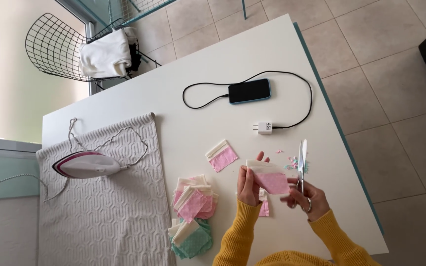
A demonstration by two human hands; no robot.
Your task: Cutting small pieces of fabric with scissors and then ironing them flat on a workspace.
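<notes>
We are holding a pink-and-cream fabric patch (270,178) above the white surface (198,123), our left hand (248,186) pinching its left edge. Our right hand (310,198) is gripping scissors (301,165), blades nearly closed. The patch looks light and floppy, best pinched near the edge.

White table, crowded with sewing bits

The white table (193,128) carries a phone (249,91) up top, its cable (301,98) looping to a charger plug (263,128) just below the phone. Left of the phone lies a knitted mat (104,207) with an iron (86,164) on it. Below the phone sit one pink patch (221,156), a pile of pink and green patches (192,216), and tiny fabric scraps (291,163).
</notes>
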